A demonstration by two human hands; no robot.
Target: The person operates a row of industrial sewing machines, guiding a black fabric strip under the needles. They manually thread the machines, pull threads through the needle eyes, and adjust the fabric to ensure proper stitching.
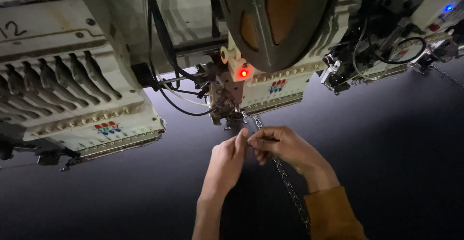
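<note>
Pinching the sequin chain (285,179) taut, left hand (227,160) and right hand (285,146) meet just near the needle head (227,102), feeding it straight under.

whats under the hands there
Dark cloth lies under both hands, and a silver chain runs from the machine head beneath the right hand. The stretch of chain beneath that hand and the left hand is covered.
</note>
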